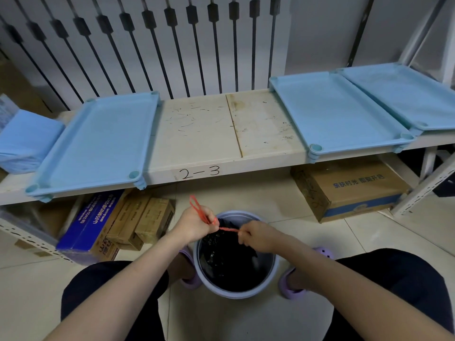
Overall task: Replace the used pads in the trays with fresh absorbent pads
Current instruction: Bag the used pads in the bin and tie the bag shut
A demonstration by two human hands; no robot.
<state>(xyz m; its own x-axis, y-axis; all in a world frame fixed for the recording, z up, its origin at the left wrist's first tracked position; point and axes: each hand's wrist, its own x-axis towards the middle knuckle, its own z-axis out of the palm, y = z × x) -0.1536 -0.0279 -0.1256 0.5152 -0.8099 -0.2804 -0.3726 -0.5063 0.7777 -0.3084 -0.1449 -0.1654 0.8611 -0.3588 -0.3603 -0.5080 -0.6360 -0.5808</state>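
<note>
Your fingers (pixel 210 219) are curled tight on a red drawstring (pixel 227 229). Your left hand (pixel 194 226) grips it in a fist, a loop of the cord standing up above the knuckles. Your right hand (pixel 258 236) pinches the other end, and the cord is stretched taut between the two. Both hands are just above the gathered mouth of a black bin bag (pixel 229 262), which sits in a pale round bin (pixel 272 274) on the tiled floor between your knees.

Beyond it, on the white shelf (pixel 197 129) marked "2-3", three light-blue trays lie flat. The left tray (pixel 98 139) is well apart from the middle tray (pixel 332 114) and the far-right tray (pixel 403 94), which lie side by side and touching. Whether pads line them is hard to tell. A stack of folded blue pads (pixel 27 141) rests on the shelf just beside the left tray. Under the shelf, a brown carton (pixel 349 190) stands to the right and a blue box (pixel 91 222) to the left.
</note>
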